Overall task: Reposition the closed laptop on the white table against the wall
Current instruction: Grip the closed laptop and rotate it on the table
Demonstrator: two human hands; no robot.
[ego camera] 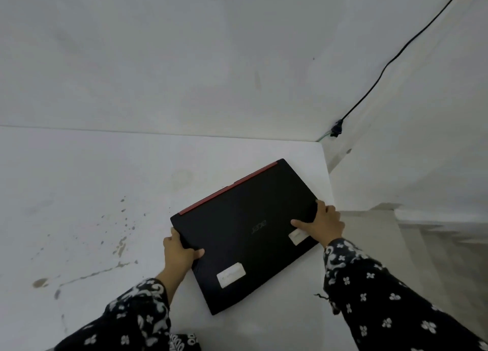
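While the closed laptop lies skewed on the white surface, both hands grip it. Left hand clasps its left edge; right hand clasps the right.

On the lid of the closed laptop I read the brand "acer", upside down to me; the two white stickers beside it are illegible.
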